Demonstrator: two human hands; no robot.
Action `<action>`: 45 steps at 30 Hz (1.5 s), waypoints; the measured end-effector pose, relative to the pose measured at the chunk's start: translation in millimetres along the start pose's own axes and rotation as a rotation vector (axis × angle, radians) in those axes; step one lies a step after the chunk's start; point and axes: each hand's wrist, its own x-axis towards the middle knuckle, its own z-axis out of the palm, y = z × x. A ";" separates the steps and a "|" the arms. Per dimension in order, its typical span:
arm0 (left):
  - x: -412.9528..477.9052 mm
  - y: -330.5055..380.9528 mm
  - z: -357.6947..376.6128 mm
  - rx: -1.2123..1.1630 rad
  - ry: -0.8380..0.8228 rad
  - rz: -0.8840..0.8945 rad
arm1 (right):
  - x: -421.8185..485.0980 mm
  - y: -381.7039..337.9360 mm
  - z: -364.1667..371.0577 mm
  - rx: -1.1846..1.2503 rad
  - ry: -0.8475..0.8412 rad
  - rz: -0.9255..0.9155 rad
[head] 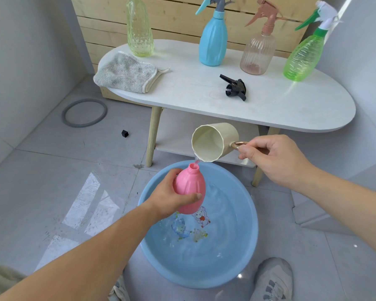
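My left hand (168, 195) grips a pink bottle (191, 187) with no cap, held upright over a blue basin (251, 246) of water on the floor. My right hand (274, 159) holds a cream cup (213, 142) by its brown handle. The cup is tipped on its side, its rim just above the bottle's mouth, and a thin stream of water runs from it into the bottle. A black spray head (236, 86) lies loose on the white table (280, 109) behind.
On the table stand a yellow-green bottle (139, 29) and blue (213, 38), pink-clear (258, 46) and green (303, 53) spray bottles, plus a grey cloth (126, 73). A grey ring (84, 112) and a small black cap (124, 133) lie on the tiled floor. My shoes (271, 281) flank the basin.
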 end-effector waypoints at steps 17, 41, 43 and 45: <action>-0.9 -0.3 -0.8 -0.004 0.004 0.002 | 2.3 2.6 2.4 0.002 0.012 -0.063; 1.5 -3.4 -0.4 0.037 0.013 -0.014 | 5.5 13.5 2.8 -0.117 0.033 -0.216; 1.6 -3.4 -0.4 0.042 0.014 -0.015 | 5.7 13.9 2.7 -0.134 0.039 -0.235; 1.9 -4.3 -0.4 0.045 0.012 -0.015 | 6.0 14.5 2.7 -0.150 0.043 -0.256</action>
